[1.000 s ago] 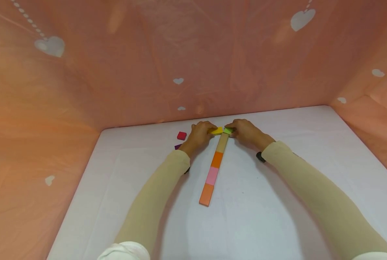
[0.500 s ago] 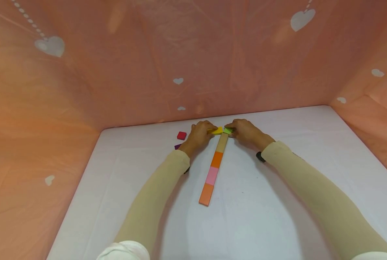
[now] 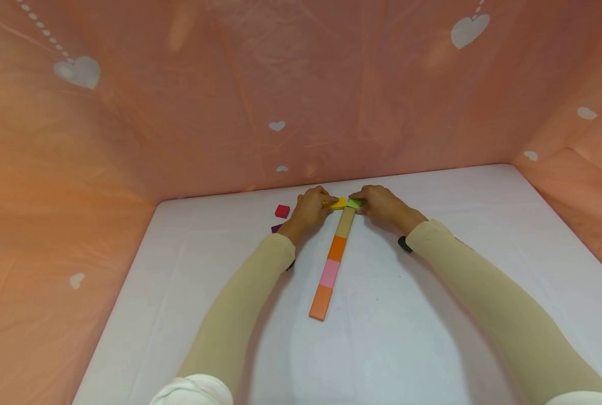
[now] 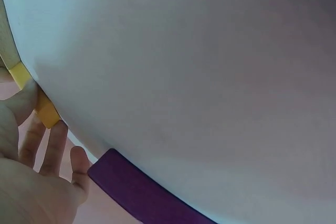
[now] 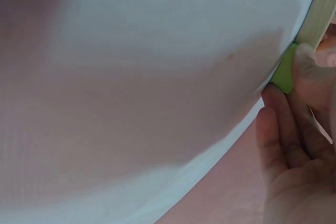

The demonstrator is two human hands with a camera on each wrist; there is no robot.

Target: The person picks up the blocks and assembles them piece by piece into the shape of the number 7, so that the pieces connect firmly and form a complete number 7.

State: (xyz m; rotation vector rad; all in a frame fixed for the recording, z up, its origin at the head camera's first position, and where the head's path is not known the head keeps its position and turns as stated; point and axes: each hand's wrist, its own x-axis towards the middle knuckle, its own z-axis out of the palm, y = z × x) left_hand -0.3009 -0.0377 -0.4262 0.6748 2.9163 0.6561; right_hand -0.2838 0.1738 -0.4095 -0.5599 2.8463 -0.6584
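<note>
My left hand (image 3: pixel 312 209) pinches a yellow block (image 4: pixel 47 109) between thumb and fingers at the far end of a row of flat blocks. Opposite it, my right hand (image 3: pixel 383 207) pinches a light green block (image 5: pixel 285 72). The yellow and green blocks lie almost side by side, just beyond a bare-wood block (image 3: pixel 345 223). From there the row runs toward me through an orange block (image 3: pixel 337 248), a pink block (image 3: pixel 329 273) and a light orange block (image 3: pixel 321 303).
Left of my left hand lie a red block (image 3: pixel 283 211) and a purple block (image 4: pixel 142 190), the latter partly hidden by the hand in the head view. The white tabletop (image 3: pixel 407 337) meets a peach curtain (image 3: pixel 321 101) with white hearts behind and at the sides.
Almost nothing differs. Both hands keep their hold on the yellow and green blocks, with only tiny shifts of the yellow block.
</note>
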